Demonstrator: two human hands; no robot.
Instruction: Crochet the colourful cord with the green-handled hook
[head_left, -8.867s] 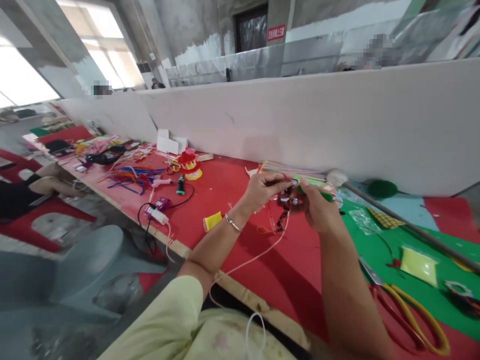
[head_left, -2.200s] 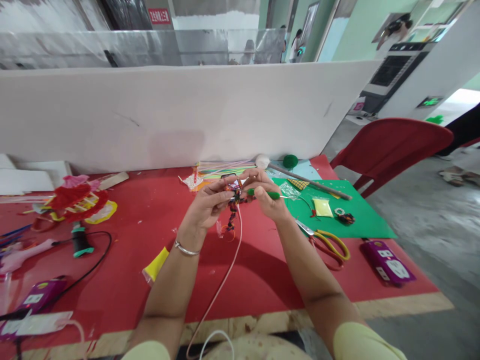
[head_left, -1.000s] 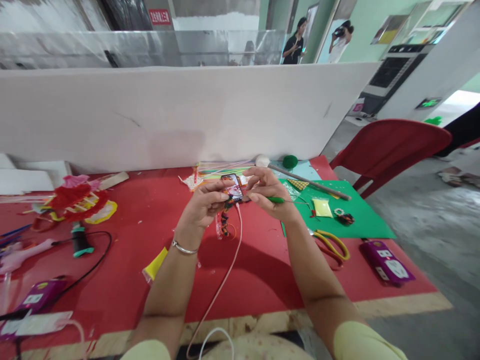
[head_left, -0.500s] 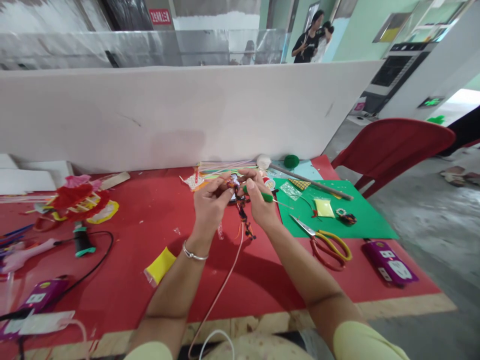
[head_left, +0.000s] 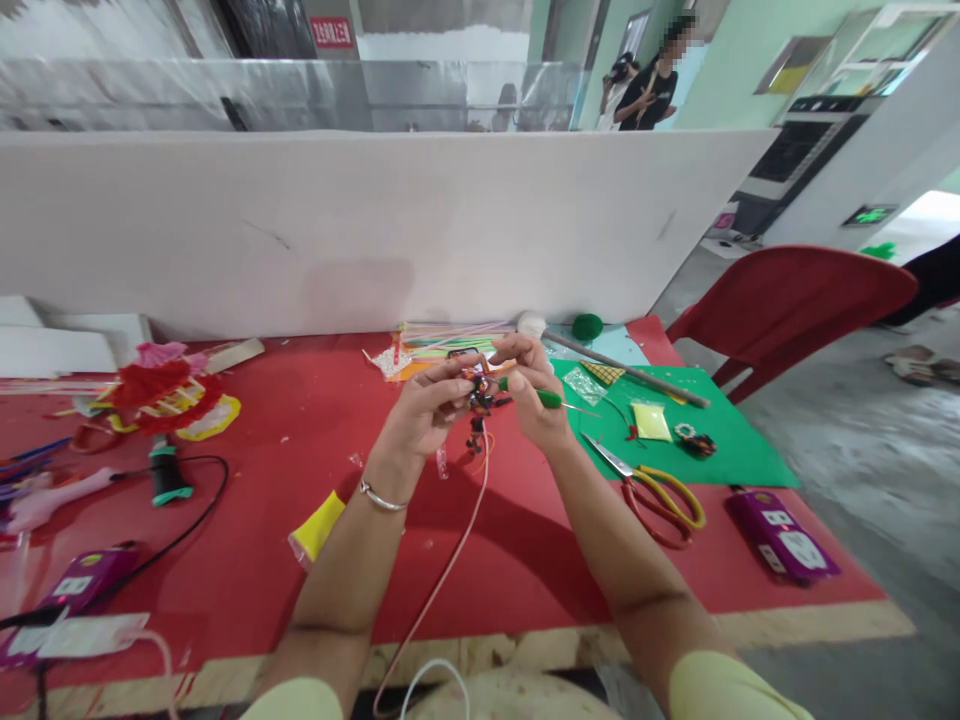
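Over the middle of the red-covered table, my left hand [head_left: 430,405] pinches a small dark-and-orange piece of knotted cord [head_left: 480,388], part of which dangles beneath the fingers. My right hand [head_left: 534,392] is closed around a green-handled tool [head_left: 550,399]. Its thin metal shaft points right, away from the cord; the tip is too fine to tell whether it is hooked or pointed. The right thumb and fingers are close beside the cord piece, and whether they also grip it is hidden. A pale pink cable [head_left: 471,530] runs below the hands toward the table's front edge.
Red-and-yellow-handled scissors [head_left: 652,490] lie right, partly on a green sheet [head_left: 731,455] with a yellow packet [head_left: 651,421]. A purple box [head_left: 784,535] sits far right. Left are a yellow packet [head_left: 319,528], a red flower-like craft [head_left: 169,390] and a glue gun [head_left: 166,470]. A white panel [head_left: 450,230] stands behind.
Both hands have shifted slightly, and the dangling cord hangs higher and closer to the left fingers. The tool remains in my right hand. People in the background have changed position.
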